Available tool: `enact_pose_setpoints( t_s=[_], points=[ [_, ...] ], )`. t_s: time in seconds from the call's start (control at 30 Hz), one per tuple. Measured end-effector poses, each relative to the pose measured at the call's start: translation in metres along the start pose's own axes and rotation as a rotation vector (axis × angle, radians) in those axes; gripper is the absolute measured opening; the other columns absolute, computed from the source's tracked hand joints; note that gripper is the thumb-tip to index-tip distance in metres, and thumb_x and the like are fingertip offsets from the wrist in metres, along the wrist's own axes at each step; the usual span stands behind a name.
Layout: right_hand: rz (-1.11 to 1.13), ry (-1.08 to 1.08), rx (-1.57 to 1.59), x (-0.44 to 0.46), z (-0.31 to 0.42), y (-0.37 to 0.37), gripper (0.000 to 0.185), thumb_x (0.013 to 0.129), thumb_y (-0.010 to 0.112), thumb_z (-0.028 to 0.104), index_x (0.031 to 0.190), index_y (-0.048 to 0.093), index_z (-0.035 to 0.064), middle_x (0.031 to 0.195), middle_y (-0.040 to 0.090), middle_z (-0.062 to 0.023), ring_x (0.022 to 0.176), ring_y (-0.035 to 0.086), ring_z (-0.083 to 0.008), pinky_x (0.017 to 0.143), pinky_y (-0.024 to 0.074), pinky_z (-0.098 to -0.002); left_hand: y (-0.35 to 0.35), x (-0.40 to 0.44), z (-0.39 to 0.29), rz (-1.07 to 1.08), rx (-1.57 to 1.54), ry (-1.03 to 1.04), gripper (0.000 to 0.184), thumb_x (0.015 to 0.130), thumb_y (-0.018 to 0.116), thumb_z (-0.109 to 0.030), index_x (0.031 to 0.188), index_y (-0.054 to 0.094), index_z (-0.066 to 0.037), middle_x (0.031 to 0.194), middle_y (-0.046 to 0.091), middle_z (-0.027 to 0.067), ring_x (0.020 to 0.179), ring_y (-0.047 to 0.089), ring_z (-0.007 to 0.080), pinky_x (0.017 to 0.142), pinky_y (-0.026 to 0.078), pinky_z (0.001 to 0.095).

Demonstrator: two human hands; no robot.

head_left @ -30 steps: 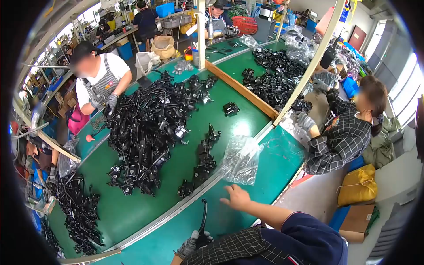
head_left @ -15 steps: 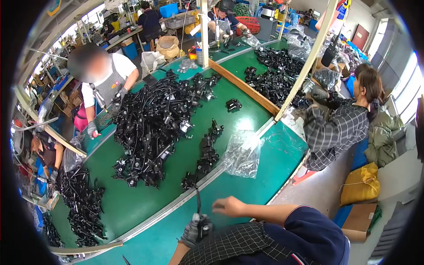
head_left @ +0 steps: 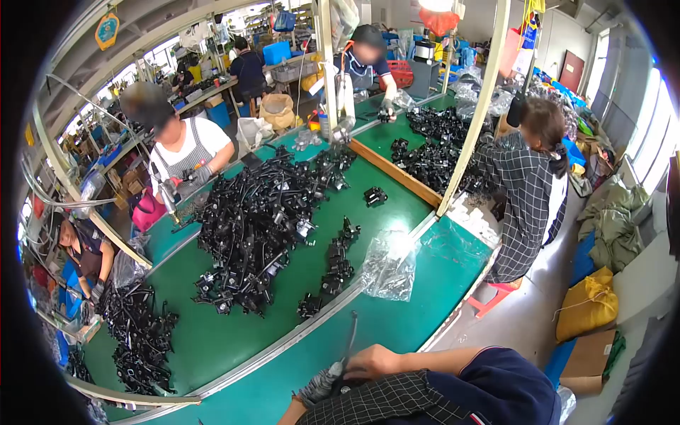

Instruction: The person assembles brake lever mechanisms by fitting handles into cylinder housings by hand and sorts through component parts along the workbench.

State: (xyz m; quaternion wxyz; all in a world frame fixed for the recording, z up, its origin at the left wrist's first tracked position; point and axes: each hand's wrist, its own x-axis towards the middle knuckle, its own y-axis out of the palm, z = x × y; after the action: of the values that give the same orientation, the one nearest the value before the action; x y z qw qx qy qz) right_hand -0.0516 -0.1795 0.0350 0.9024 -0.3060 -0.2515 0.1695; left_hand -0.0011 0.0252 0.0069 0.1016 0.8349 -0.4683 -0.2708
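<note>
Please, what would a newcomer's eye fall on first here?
Probably the heap of black parts on the green table, left of centre. Next, the shiny clear plastic across the table's metal strip, then the yellow sack at right. Below, the gloved left hand grips a dark lever.

Navy top (head_left: pixel 499 389) under a checked apron (head_left: pixel 389 400).
The top has short sleeves (head_left: pixel 485 365) and a small red-and-white stripe (head_left: pixel 477 419); thin white lines cross the black apron; a grey glove (head_left: pixel 320 386) covers the left hand (head_left: pixel 324 382).
</note>
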Motion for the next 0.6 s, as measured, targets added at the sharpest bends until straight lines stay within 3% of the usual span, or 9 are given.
enact_pose_setpoints(
  t_s=[0.07, 0.17, 0.3, 0.4, 0.43, 0.47, 0.5, 0.53, 0.6],
  points=[
    [0.045, -0.027, -0.021, 0.005, 0.004, -0.007, 0.023, 0.081, 0.062, 0.029, 0.078, 0.054, 0.0078, 0.067, 0.056, -0.0078, 0.061, 0.058, -0.0259, 0.053, 0.0462, -0.0358, 0.029, -0.011, -0.048, 0.064, 0.222, 0.048, 0.037, 0.093, 0.044, -0.037, 0.1, 0.059, -0.003, 0.095, 0.061, 0.004, 0.085, 0.055, 0.0117, 0.074, 0.045, 0.0284],
    [0.13, -0.057, -0.055, 0.011, 0.01, -0.023, 0.029, 0.08, 0.063, 0.034, 0.075, 0.053, 0.0075, 0.065, 0.055, -0.0078, 0.062, 0.057, -0.0273, 0.053, 0.0458, -0.0377, 0.014, 0.006, -0.024, 0.106, 0.457, 0.067, 0.038, 0.089, 0.049, -0.041, 0.099, 0.058, -0.006, 0.089, 0.059, 0.0056, 0.08, 0.056, 0.014, 0.068, 0.045, 0.0292],
    [-0.051, -0.23, -0.212, 0.016, 0.01, -0.046, 0.044, 0.076, 0.062, 0.05, 0.076, 0.053, 0.0069, 0.065, 0.053, -0.0089, 0.063, 0.057, -0.0301, 0.055, 0.0456, -0.0414, 0.048, 0.003, -0.088, 0.133, 0.796, 0.104, 0.031, 0.089, 0.048, -0.034, 0.095, 0.058, -0.005, 0.086, 0.059, 0.0055, 0.077, 0.055, 0.0131, 0.065, 0.046, 0.0292],
    [0.396, 0.115, -0.32, 0.021, 0.012, -0.057, 0.061, 0.069, 0.056, 0.067, 0.071, 0.056, 0.006, 0.064, 0.057, -0.0122, 0.062, 0.058, -0.0328, 0.055, 0.0456, -0.0442, 0.023, 0.022, -0.055, 0.262, 1.082, 0.172, 0.022, 0.089, 0.05, -0.025, 0.093, 0.058, -0.005, 0.09, 0.059, 0.0068, 0.079, 0.055, 0.014, 0.066, 0.047, 0.031],
    [0.61, 0.268, -0.332, 0.025, 0.018, -0.062, 0.064, 0.068, 0.054, 0.07, 0.069, 0.057, 0.0061, 0.063, 0.058, -0.0132, 0.061, 0.059, -0.033, 0.054, 0.0456, -0.0444, 0.015, 0.027, -0.048, 0.235, 0.968, 0.277, 0.022, 0.088, 0.051, -0.024, 0.094, 0.058, -0.005, 0.092, 0.059, 0.0071, 0.08, 0.056, 0.0147, 0.068, 0.047, 0.0316],
    [0.577, 0.298, -0.279, 0.026, 0.015, -0.065, 0.063, 0.069, 0.054, 0.069, 0.066, 0.057, 0.0064, 0.061, 0.058, -0.0134, 0.058, 0.059, -0.0333, 0.052, 0.0453, -0.0446, 0.007, 0.029, -0.039, 0.197, 0.841, 0.365, 0.021, 0.087, 0.052, -0.024, 0.096, 0.058, -0.006, 0.094, 0.059, 0.0074, 0.082, 0.056, 0.0155, 0.07, 0.048, 0.0322],
    [0.552, 0.336, -0.212, 0.023, 0.012, -0.063, 0.062, 0.07, 0.054, 0.069, 0.063, 0.057, 0.0067, 0.058, 0.057, -0.0137, 0.056, 0.058, -0.0336, 0.051, 0.0449, -0.0447, 0.013, 0.02, -0.051, 0.14, 0.562, 0.281, 0.028, 0.085, 0.056, -0.027, 0.104, 0.058, -0.006, 0.1, 0.059, 0.0089, 0.089, 0.057, 0.0182, 0.077, 0.048, 0.0321],
    [0.455, 0.31, -0.185, 0.023, 0.006, -0.062, 0.062, 0.07, 0.054, 0.068, 0.063, 0.057, 0.007, 0.056, 0.056, -0.0131, 0.054, 0.057, -0.0337, 0.05, 0.0447, -0.0443, 0.002, 0.019, -0.045, 0.157, 0.549, 0.1, 0.021, 0.081, 0.06, -0.013, 0.101, 0.059, -0.008, 0.098, 0.061, 0.0052, 0.087, 0.058, 0.0148, 0.076, 0.048, 0.029],
    [0.313, 0.273, -0.184, 0.019, -0.005, -0.058, 0.056, 0.071, 0.057, 0.064, 0.066, 0.057, 0.0082, 0.056, 0.056, -0.0116, 0.053, 0.056, -0.0337, 0.049, 0.0435, -0.0428, 0.023, 0.006, -0.055, -0.067, -0.316, 0.045, 0.021, 0.088, 0.053, -0.014, 0.106, 0.058, -0.005, 0.101, 0.061, 0.007, 0.086, 0.059, 0.0151, 0.075, 0.049, 0.0282]
  ],
)
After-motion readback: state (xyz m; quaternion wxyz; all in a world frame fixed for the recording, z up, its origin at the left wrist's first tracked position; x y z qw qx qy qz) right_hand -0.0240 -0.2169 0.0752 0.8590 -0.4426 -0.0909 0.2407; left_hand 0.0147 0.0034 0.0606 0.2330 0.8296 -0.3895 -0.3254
